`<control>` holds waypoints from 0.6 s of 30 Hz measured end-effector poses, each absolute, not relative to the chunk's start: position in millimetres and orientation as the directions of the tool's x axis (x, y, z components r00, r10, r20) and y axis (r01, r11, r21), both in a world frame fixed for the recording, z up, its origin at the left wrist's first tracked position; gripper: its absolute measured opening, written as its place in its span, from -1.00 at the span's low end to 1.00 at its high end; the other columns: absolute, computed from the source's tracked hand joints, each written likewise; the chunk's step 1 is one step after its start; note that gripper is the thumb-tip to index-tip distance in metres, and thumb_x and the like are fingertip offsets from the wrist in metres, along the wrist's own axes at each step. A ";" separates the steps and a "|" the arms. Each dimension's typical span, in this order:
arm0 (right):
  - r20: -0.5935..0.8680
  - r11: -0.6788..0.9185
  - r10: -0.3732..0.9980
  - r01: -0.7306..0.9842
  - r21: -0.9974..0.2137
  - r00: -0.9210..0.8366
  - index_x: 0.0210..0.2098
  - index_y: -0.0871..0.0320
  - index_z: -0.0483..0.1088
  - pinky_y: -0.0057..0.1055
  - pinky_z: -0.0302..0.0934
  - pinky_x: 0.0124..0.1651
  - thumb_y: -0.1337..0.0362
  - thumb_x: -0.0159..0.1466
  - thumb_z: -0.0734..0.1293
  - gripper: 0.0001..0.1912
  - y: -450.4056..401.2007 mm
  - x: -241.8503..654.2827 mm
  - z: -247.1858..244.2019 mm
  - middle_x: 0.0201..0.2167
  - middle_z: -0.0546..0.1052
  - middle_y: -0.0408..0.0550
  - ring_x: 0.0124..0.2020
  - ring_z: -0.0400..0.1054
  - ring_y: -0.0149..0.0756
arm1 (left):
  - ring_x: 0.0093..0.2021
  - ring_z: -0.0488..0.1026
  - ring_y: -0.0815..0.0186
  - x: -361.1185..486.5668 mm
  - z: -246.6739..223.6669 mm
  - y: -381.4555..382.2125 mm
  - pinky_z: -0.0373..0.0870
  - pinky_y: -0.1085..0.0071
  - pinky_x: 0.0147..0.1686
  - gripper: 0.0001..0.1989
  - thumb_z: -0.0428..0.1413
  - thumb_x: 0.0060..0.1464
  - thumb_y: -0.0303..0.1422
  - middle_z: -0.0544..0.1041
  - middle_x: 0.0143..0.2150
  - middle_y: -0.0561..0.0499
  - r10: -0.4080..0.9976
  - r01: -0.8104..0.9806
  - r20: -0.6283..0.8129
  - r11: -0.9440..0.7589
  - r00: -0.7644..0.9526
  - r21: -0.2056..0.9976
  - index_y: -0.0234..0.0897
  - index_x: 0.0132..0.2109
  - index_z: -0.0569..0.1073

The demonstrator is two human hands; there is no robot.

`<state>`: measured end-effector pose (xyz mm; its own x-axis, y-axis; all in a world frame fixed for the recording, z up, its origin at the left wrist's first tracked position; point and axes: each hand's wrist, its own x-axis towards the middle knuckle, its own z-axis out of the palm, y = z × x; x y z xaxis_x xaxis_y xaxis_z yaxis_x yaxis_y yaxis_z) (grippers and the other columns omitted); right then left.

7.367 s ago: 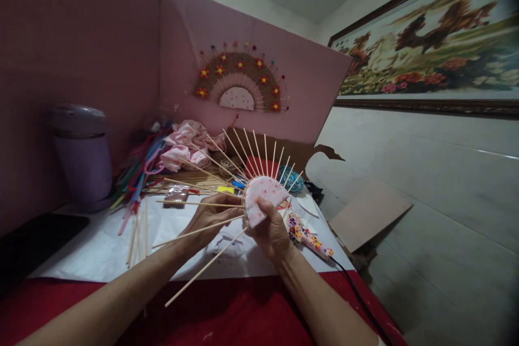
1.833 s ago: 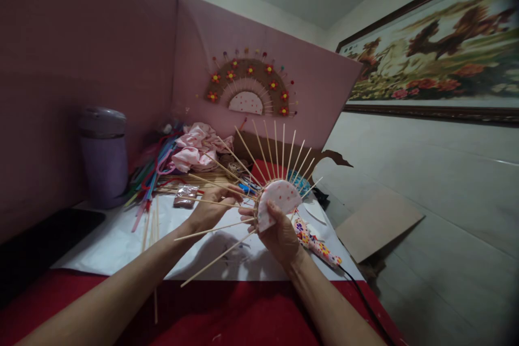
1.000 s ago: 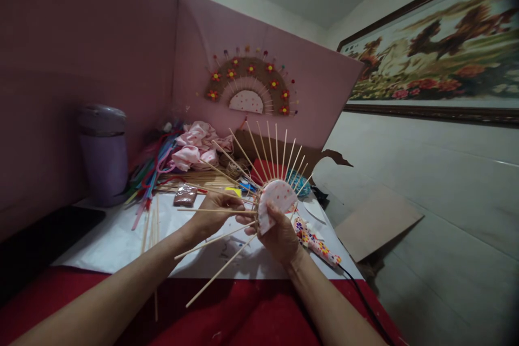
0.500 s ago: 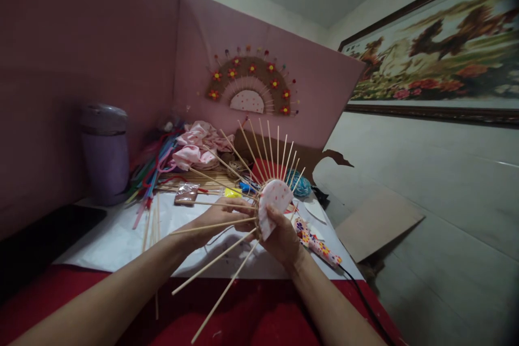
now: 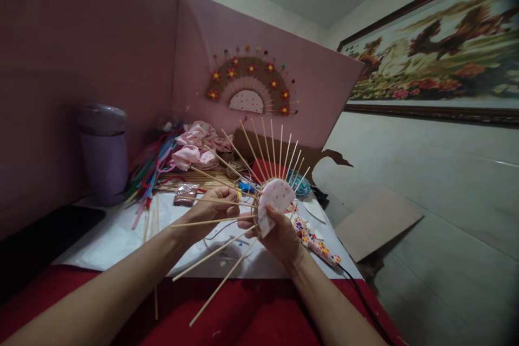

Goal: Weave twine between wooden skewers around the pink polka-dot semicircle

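Observation:
A half-round piece covered in spotted pinkish-white fabric (image 5: 274,199) has several thin wooden sticks (image 5: 273,146) fanning out from its curved edge. My right hand (image 5: 283,235) grips this piece, the thumb on its face and fingers behind it. Twine-like brown cord (image 5: 255,210) runs along the curved edge between the stick bases. To the left, among the lower sticks, my left hand (image 5: 214,208) is closed with its fingertips pinched together. What it pinches is too small to make out. A thin dark strand (image 5: 221,228) hangs below it.
A flower-patterned glue gun (image 5: 318,246) with a black cable lies at the right. Behind are blue yarn (image 5: 300,184), pink cloth (image 5: 198,143), coloured pipe cleaners (image 5: 152,170) and a packet of brown material (image 5: 185,193). A purple container (image 5: 103,154) stands left. A decorated fan (image 5: 251,70) hangs on the pink board.
My left hand has drawn away from the curved edge, to the left and slightly up, and its fingers have closed into a pinch. The stick fan has tilted slightly rightward in my right hand.

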<state>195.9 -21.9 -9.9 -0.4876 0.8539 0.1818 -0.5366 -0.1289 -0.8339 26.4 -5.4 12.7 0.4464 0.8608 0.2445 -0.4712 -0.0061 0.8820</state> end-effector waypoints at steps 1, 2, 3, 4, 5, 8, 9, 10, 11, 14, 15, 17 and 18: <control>0.181 -0.130 0.855 -0.538 -0.833 -0.487 -0.27 0.35 0.40 -0.42 0.36 -0.39 0.15 0.18 0.18 -0.64 -21.8 196.2 -10.0 -0.31 0.55 0.16 -0.33 0.46 -0.22 | -0.63 0.14 0.54 25.3 13.5 -4.9 0.10 0.55 -0.56 -0.84 0.13 -0.13 -0.43 0.24 -0.64 0.15 0.867 -0.498 0.235 0.018 0.439 0.867 -0.34 -0.54 0.29; 0.180 -0.129 0.856 -0.538 -0.833 -0.485 -0.28 0.35 0.40 -0.42 0.36 -0.39 0.15 0.18 0.19 -0.64 -21.8 196.6 -10.2 -0.31 0.54 0.17 -0.33 0.46 -0.21 | -0.63 0.14 0.54 24.0 14.4 -4.2 0.11 0.55 -0.57 -0.84 0.14 -0.14 -0.42 0.23 -0.64 0.15 0.886 -0.517 0.222 0.022 0.406 0.856 -0.34 -0.54 0.29; 0.179 -0.128 0.858 -0.537 -0.834 -0.481 -0.29 0.35 0.41 -0.42 0.36 -0.38 0.14 0.18 0.19 -0.64 -21.8 196.9 -10.4 -0.31 0.54 0.18 -0.33 0.46 -0.21 | -0.63 0.14 0.54 22.4 15.0 -2.9 0.11 0.55 -0.58 -0.84 0.15 -0.16 -0.42 0.23 -0.64 0.15 0.915 -0.529 0.208 0.008 0.347 0.848 -0.34 -0.54 0.29; 0.175 -0.126 0.860 -0.534 -0.836 -0.478 -0.30 0.36 0.41 -0.43 0.36 -0.38 0.14 0.17 0.19 -0.63 -22.0 197.2 -10.5 -0.31 0.54 0.20 -0.33 0.46 -0.21 | -0.63 0.14 0.53 20.7 15.2 -1.1 0.11 0.55 -0.59 -0.84 0.15 -0.19 -0.41 0.23 -0.64 0.15 0.943 -0.534 0.192 -0.017 0.272 0.845 -0.34 -0.54 0.30; 0.172 -0.126 0.863 -0.530 -0.839 -0.476 -0.31 0.37 0.42 -0.43 0.35 -0.38 0.13 0.17 0.20 -0.62 -22.2 197.3 -10.5 -0.31 0.54 0.21 -0.34 0.46 -0.21 | -0.63 0.15 0.53 18.9 14.8 1.4 0.10 0.56 -0.61 -0.84 0.16 -0.22 -0.42 0.23 -0.64 0.15 0.965 -0.527 0.175 -0.047 0.195 0.848 -0.34 -0.54 0.30; 0.161 -0.126 0.864 -0.515 -0.848 -0.476 -0.32 0.40 0.43 -0.45 0.35 -0.39 0.11 0.16 0.20 -0.59 -23.4 197.2 -9.6 -0.32 0.54 0.23 -0.35 0.46 -0.22 | -0.65 0.16 0.53 13.9 11.2 11.4 0.06 0.58 -0.66 -0.84 0.18 -0.28 -0.44 0.27 -0.65 0.13 0.988 -0.483 0.156 -0.138 -0.002 0.865 -0.35 -0.56 0.31; 0.163 -0.124 0.863 -0.514 -0.849 -0.477 -0.32 0.40 0.43 -0.45 0.35 -0.39 0.11 0.16 0.20 -0.58 -23.8 197.0 -9.2 -0.33 0.54 0.23 -0.35 0.46 -0.22 | -0.66 0.15 0.54 12.4 9.8 14.9 0.04 0.59 -0.67 -0.83 0.19 -0.29 -0.45 0.28 -0.66 0.13 0.986 -0.471 0.159 -0.166 -0.056 0.866 -0.35 -0.57 0.30; 0.165 -0.123 0.862 -0.514 -0.849 -0.479 -0.32 0.41 0.43 -0.45 0.34 -0.39 0.11 0.16 0.20 -0.58 -24.1 196.8 -8.7 -0.33 0.54 0.23 -0.35 0.46 -0.22 | -0.67 0.14 0.55 11.0 8.7 18.1 0.02 0.60 -0.68 -0.82 0.19 -0.31 -0.46 0.28 -0.68 0.13 0.981 -0.461 0.165 -0.195 -0.106 0.866 -0.35 -0.60 0.29; 0.169 -0.122 0.860 -0.517 -0.847 -0.481 -0.32 0.40 0.44 -0.45 0.34 -0.39 0.11 0.17 0.19 -0.58 -24.3 196.6 -8.3 -0.33 0.54 0.22 -0.35 0.46 -0.23 | -0.68 0.12 0.56 9.4 8.1 20.8 0.00 0.60 -0.70 -0.80 0.19 -0.32 -0.46 0.26 -0.70 0.14 0.974 -0.453 0.170 -0.221 -0.151 0.864 -0.35 -0.62 0.27; 0.185 -0.122 0.851 -0.527 -0.841 -0.492 -0.34 0.38 0.45 -0.46 0.34 -0.39 0.13 0.18 0.18 -0.60 -24.6 196.7 -8.0 -0.35 0.55 0.18 -0.36 0.46 -0.25 | -0.74 0.05 0.57 2.6 9.5 26.3 -0.07 0.59 -0.74 -0.78 0.16 -0.30 -0.44 0.18 -0.75 0.19 0.957 -0.453 0.165 -0.260 -0.238 0.853 -0.31 -0.63 0.22; 0.187 -0.124 0.848 -0.530 -0.839 -0.495 -0.34 0.38 0.45 -0.46 0.34 -0.39 0.13 0.18 0.18 -0.60 -24.5 197.0 -8.2 -0.35 0.55 0.17 -0.37 0.46 -0.25 | -0.75 0.03 0.57 -0.5 10.5 27.6 -0.09 0.58 -0.75 -0.78 0.15 -0.28 -0.42 0.16 -0.75 0.20 0.954 -0.455 0.153 -0.261 -0.259 0.851 -0.30 -0.62 0.21; 0.185 -0.132 0.845 -0.531 -0.837 -0.502 -0.34 0.39 0.45 -0.46 0.34 -0.39 0.13 0.18 0.17 -0.59 -24.3 197.9 -9.4 -0.35 0.55 0.18 -0.37 0.46 -0.25 | -0.79 -0.01 0.56 -7.4 12.2 29.9 -0.14 0.57 -0.78 -0.77 0.12 -0.23 -0.40 0.13 -0.76 0.21 0.943 -0.457 0.113 -0.254 -0.313 0.852 -0.27 -0.62 0.18; 0.179 -0.138 0.844 -0.528 -0.838 -0.505 -0.34 0.39 0.45 -0.46 0.33 -0.39 0.12 0.18 0.17 -0.58 -24.1 198.4 -10.1 -0.36 0.55 0.18 -0.38 0.46 -0.25 | -0.80 -0.01 0.56 -10.7 12.7 31.2 -0.14 0.57 -0.79 -0.77 0.11 -0.22 -0.40 0.11 -0.77 0.22 0.933 -0.458 0.088 -0.252 -0.349 0.853 -0.26 -0.62 0.16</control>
<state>198.4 -24.1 -10.1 -0.5046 0.8445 0.1795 -0.5282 -0.1376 -0.8379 -10.7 31.2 12.7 -0.3493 0.9329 0.0880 -0.4580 -0.2519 0.8525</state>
